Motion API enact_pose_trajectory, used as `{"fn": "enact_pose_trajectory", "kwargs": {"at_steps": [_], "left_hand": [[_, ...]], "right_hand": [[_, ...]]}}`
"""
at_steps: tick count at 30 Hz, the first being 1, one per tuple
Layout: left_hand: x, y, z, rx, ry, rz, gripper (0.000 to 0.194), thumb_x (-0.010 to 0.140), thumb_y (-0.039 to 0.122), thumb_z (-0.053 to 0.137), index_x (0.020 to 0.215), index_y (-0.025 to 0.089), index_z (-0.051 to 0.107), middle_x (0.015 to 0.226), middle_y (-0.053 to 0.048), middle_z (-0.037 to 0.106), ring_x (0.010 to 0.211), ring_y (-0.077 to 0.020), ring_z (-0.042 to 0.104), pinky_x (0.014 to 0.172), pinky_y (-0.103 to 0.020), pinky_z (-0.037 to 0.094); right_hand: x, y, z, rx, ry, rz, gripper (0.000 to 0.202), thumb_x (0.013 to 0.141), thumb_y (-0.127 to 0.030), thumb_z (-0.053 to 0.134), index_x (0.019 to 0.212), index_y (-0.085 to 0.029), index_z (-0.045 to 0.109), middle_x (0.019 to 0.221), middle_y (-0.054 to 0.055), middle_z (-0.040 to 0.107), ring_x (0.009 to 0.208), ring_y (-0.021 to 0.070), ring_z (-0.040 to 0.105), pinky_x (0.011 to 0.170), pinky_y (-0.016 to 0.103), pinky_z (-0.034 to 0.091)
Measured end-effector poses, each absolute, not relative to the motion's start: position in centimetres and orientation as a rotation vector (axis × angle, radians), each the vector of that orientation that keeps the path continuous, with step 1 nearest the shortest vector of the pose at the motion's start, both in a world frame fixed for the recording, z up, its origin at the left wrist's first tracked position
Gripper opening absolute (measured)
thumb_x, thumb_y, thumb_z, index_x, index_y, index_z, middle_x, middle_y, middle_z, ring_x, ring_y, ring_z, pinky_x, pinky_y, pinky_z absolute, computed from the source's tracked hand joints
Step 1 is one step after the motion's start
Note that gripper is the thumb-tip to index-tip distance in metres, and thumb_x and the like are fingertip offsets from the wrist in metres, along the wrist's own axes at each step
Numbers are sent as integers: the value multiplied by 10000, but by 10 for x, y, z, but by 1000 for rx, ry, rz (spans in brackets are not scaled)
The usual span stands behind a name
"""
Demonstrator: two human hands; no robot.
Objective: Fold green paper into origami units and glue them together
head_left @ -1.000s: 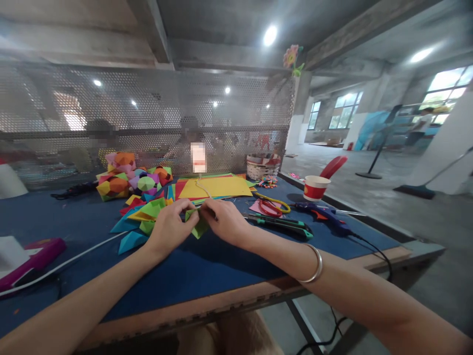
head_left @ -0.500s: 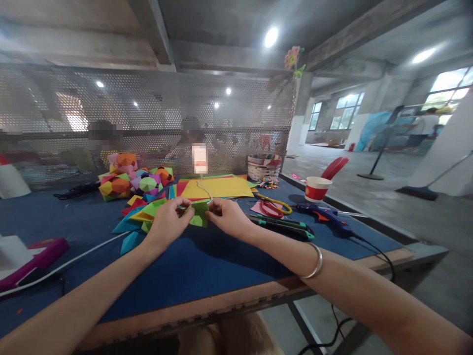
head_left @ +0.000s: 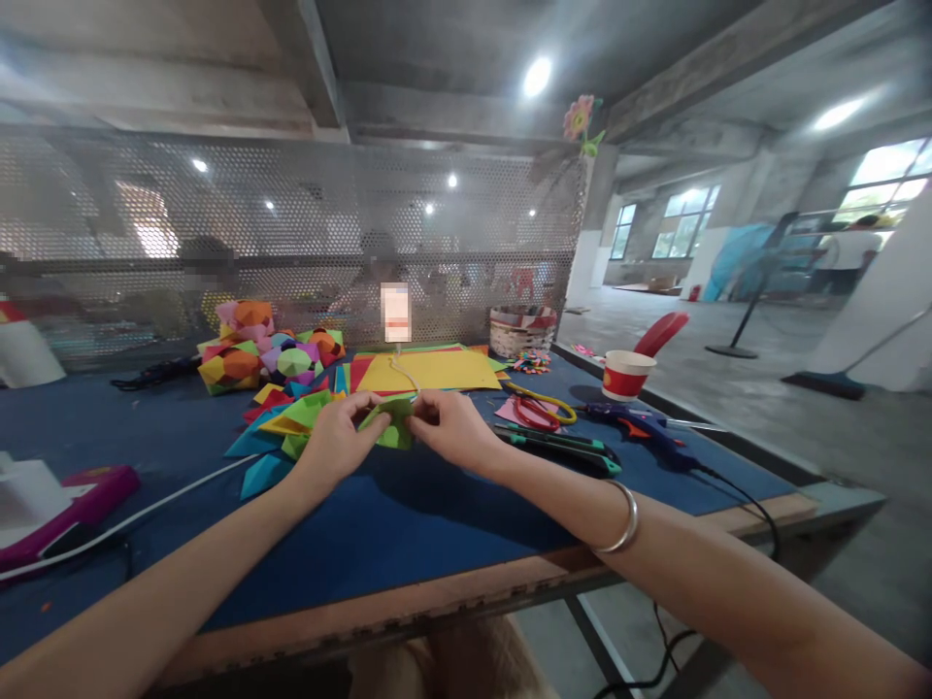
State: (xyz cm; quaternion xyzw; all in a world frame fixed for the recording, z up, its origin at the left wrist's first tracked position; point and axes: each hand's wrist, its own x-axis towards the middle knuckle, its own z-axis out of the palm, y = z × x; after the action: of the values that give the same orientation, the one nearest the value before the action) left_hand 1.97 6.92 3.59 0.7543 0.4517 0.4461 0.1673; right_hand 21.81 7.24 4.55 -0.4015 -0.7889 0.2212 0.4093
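Note:
Between my two hands, above the blue table [head_left: 437,534], is a green piece of folded paper [head_left: 396,425]. My left hand [head_left: 346,432] pinches its left side between thumb and fingers. The fingers of my right hand [head_left: 448,427] close on its right edge; a silver bangle circles that wrist. Beside my left hand lie folded paper pieces [head_left: 291,424] in green, yellow, blue and red. Flat coloured sheets with a yellow one [head_left: 437,369] on top lie behind my hands. A white cable crosses the sheets.
Scissors [head_left: 543,413], a green-and-black cutter [head_left: 564,449] and a blue glue gun [head_left: 645,427] lie on the right, near a paper cup [head_left: 627,376]. Paper balls [head_left: 262,349] sit back left, a basket [head_left: 522,332] back right. A power strip [head_left: 94,500] is front left. Behind stands a perforated panel [head_left: 291,223].
Both hands stay at nearly the same place, still holding the green paper, which is tilted slightly differently. The view has shifted very slightly.

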Motion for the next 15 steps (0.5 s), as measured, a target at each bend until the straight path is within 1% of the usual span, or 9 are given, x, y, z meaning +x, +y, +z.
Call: {"fn": "enact_pose_trajectory", "kwargs": {"at_steps": [4,6,10,11,13,15], "left_hand": [[24,70,35,1900,1218,1258,262,1017,351,698,1185,151,682,1060,-51,736,832,-172,722,736,-337,627],[24,71,33,1802,1212,1255,271,1027,354,685,1206,151,670,1045,-49,731,807,-164,717,708,-323,627],[21,74,29,1703,1254,1252,239,1032,351,678,1154,146,676,976,-29,716,762,-151,699,684,-309,618],[20,75,29,1702,1268,1248,226,1029,342,682,1141,146,680,980,-29,715,773,-153,700,693,-312,618],[19,75,30,1726,1294,1233,206,1021,328,693,1115,144,688,995,-32,719,806,-162,706,725,-328,621],[19,74,32,1773,1310,1207,193,1014,316,703,1097,142,696,1002,-33,725,844,-175,715,767,-350,624]], "right_hand": [[216,77,41,-1045,-1931,616,139,896,-162,653,765,-179,612,732,8,718,673,126,639,619,213,470],[215,77,40,-1055,-1933,623,151,907,-161,645,762,-179,610,736,11,728,670,128,651,621,217,480],[214,74,40,-1053,-2003,581,202,905,-218,702,727,-182,613,733,12,731,693,144,665,638,235,473],[214,73,40,-1053,-2017,557,186,906,-240,717,755,-179,626,752,16,735,710,150,671,649,241,476],[215,71,41,-1056,-2029,495,133,934,-286,710,896,-171,658,826,27,749,747,154,681,676,249,492],[216,70,42,-1058,-2036,417,183,969,-307,682,1075,-163,644,914,39,756,778,152,686,704,256,511]]}}
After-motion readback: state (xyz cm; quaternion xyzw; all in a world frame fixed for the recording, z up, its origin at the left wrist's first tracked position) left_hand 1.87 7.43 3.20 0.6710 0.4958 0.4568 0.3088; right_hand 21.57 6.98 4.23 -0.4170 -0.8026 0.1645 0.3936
